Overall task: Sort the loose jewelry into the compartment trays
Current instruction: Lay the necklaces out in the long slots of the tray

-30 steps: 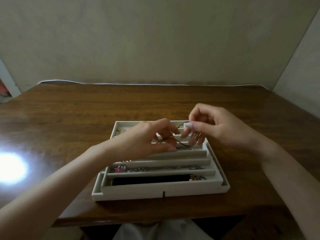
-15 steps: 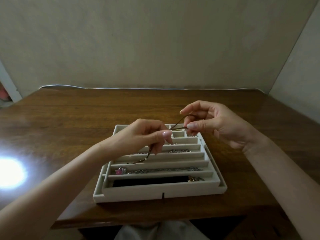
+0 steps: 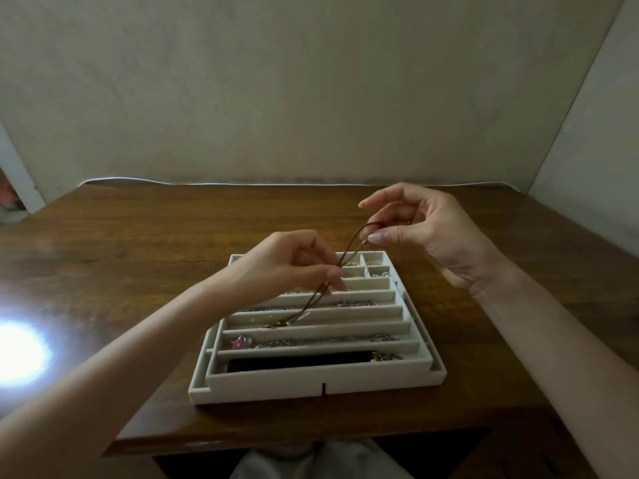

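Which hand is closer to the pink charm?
Left. The left hand is over the tray, just beyond the pink charm; the right hand hangs above its far right corner.

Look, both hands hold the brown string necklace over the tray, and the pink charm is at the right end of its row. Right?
Not quite. The head view shows the pink charm at the left end of its row, not the right. The rest holds: the left hand and right hand both pinch the brown string necklace over the tray.
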`<state>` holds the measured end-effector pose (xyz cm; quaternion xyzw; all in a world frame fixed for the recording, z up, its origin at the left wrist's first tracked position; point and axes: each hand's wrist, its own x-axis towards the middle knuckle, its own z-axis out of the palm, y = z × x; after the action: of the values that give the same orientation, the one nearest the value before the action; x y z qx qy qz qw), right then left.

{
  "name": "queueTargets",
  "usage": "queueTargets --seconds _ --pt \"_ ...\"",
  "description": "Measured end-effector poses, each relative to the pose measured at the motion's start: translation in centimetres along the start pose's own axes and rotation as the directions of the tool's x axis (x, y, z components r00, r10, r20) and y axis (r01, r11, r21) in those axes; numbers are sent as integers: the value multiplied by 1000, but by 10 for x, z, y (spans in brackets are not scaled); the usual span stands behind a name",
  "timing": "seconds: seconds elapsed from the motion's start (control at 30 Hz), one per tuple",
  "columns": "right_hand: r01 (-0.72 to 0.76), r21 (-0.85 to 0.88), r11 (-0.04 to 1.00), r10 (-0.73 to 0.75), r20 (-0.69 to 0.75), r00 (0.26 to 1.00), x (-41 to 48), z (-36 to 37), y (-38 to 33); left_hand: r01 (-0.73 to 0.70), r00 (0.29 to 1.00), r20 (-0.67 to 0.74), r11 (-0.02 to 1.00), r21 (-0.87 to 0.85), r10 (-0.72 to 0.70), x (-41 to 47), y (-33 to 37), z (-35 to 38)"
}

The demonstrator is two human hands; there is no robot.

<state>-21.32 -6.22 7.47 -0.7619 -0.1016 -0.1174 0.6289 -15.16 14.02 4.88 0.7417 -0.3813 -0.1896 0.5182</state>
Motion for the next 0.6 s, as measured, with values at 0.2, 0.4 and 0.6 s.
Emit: queueTargets --seconds 0.2,0.4,0.6 --pt "23 -108 994 -17 50 999 5 11 -4 -95 987 -122 993 72 103 14 10 14" --pt "59 -144 988 -56 28 998 7 5 -4 -91 976 -192 995 46 98 16 12 12" --pt "63 -164 984 -78 -89 993 7 3 5 -92 975 -203 996 -20 86 14 10 13"
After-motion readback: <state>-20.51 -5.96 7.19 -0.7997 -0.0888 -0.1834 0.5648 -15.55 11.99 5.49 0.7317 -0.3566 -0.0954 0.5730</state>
